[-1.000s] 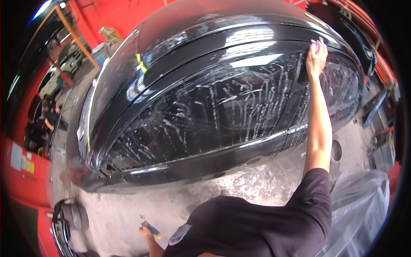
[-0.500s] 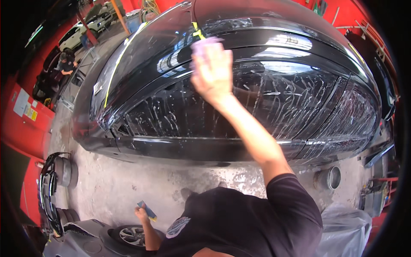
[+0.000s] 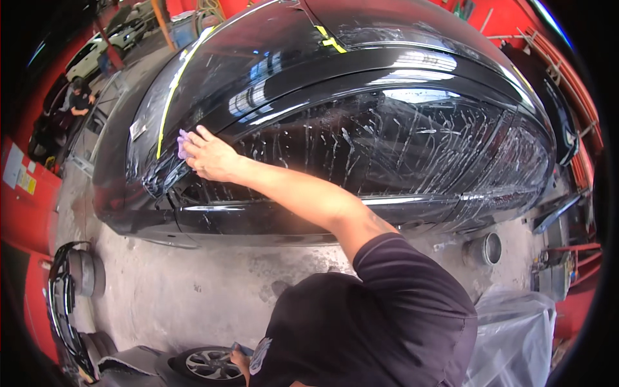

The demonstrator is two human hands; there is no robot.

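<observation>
A purple cloth (image 3: 184, 143) is bunched under the fingers of my right hand (image 3: 214, 157), which presses it against the black car (image 3: 290, 74) near the front pillar, close to the side mirror (image 3: 158, 184). Whitish streaks run down the car's side windows (image 3: 348, 145). Strips of yellow tape stick to the windscreen edge (image 3: 173, 97) and to the roof (image 3: 330, 40). Low beside my body, my left hand (image 3: 240, 361) is closed on a small blue block, of which only a bit shows; my dark shirt hides the rest.
A metal bucket (image 3: 483, 249) stands on the concrete floor at right. Behind me are a wheel (image 3: 211, 362) on a grey car body and a clear plastic sheet (image 3: 512, 335). A black bumper (image 3: 61, 309) leans at left. Another person (image 3: 78, 100) sits farther off.
My right hand has swept the cloth left and down, from the roof edge to the front pillar. My left hand has drawn in toward my body, so the blue block shows less.
</observation>
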